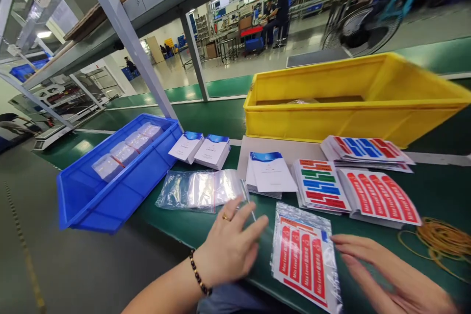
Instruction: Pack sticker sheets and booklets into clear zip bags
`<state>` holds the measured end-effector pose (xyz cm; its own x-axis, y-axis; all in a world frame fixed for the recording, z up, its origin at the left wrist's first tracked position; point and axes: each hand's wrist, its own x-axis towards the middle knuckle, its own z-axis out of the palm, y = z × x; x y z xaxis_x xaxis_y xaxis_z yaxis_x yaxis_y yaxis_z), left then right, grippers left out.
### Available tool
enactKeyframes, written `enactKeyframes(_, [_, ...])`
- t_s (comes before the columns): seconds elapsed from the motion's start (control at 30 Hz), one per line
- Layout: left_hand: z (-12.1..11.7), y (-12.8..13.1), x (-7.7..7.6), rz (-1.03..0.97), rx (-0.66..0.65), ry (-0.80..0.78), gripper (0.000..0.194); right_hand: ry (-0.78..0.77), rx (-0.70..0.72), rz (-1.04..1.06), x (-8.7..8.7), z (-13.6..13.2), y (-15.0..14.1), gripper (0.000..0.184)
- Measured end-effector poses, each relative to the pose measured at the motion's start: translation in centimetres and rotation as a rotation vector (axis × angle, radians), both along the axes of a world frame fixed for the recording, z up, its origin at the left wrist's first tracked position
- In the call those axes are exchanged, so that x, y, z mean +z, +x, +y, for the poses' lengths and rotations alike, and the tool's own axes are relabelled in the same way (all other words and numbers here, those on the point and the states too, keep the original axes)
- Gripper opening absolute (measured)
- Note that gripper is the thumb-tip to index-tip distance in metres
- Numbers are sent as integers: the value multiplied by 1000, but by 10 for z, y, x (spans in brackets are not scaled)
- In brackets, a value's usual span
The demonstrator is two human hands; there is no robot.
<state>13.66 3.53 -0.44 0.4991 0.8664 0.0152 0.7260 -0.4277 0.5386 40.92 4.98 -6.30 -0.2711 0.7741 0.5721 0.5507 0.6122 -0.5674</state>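
- Packet (301, 257): on tabletop (184, 224), view's five o'clock; likely light, floppy, slippery; best held by the edges.
- Right hand (379, 267), packet's three o'clock: beside its edge; cannot tell whether clamped.
- Left hand (231, 248), nine o'clock: grip apart.
- Bags (202, 189), ten o'clock.

The right edge cuts off the loose yellow-brown rubber bands (439, 238), and the bottom edge clips the bare right hand (382, 267) towards its wrist. At upper right, the long yellow plastic bin's (316, 124) front wall hides most of its contents. Low in the middle, the bare left hand (231, 243) is slightly blurred; the finest print on the white, blue-topped paper stack (274, 176) is unreadably small.
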Motion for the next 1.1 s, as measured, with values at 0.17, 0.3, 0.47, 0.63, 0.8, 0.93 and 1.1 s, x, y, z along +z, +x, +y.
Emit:
enactKeyframes(0.17, [45,2,-63,364,-6,499,43,-153,167,-63,30,33,-21,15])
enactKeyframes(0.3, [56,10,-64,282,118,622,25,-692,298,-29,20,46,-39,39])
enactKeyframes(0.47, [47,50,-38,232,135,629,23,-1376,386,570,-10,49,-50,72])
enactKeyframes(0.63, [46,84,-38,158,-103,429,20,-1105,256,552,-19,58,-37,51])
enactKeyframes(0.8, [70,87,-40,-248,62,-159,28,-600,44,131,-24,61,-26,34])
enactKeyframes(0.93, [88,89,-51,-538,239,-453,38,-352,19,-82,-26,55,-30,41])
enactKeyframes(1.1, [92,90,-64,-656,268,-457,35,-363,101,-114,-17,50,-34,43])
